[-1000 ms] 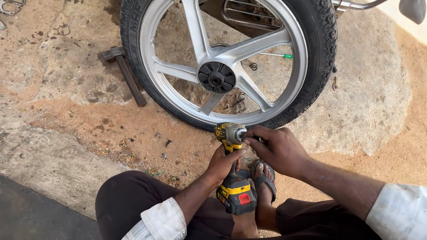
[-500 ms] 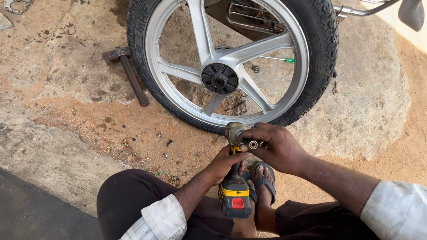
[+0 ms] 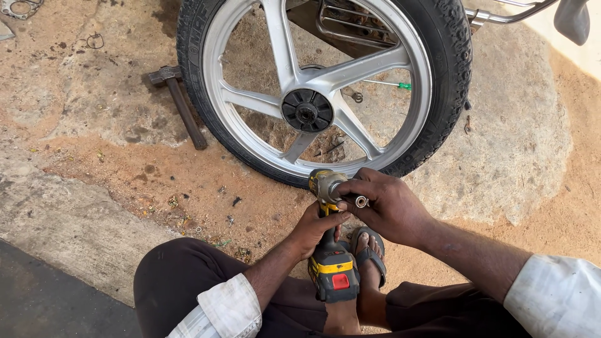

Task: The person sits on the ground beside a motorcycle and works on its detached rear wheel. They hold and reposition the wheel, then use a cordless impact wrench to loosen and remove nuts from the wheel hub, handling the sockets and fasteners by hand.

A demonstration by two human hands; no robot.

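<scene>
Drill (image 3: 332, 250): left hand (image 3: 316, 226) grips handle; right hand (image 3: 385, 203) now pinches socket (image 3: 360, 201) at its nose, before the wheel (image 3: 325, 87); barely shifted.

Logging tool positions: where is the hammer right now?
In the head view the hammer lies on the dirt at upper left, just left of the wheel's tyre, away from both hands.

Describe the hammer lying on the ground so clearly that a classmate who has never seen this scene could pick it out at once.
Start at the big spoked wheel standing at the top of the view. Just left of its tyre, on the sandy ground, lies the hammer, head towards the top and handle running down towards the right. It is dark, rusty and lies alone, unlike the yellow and black power tool held in the person's hands.
</scene>
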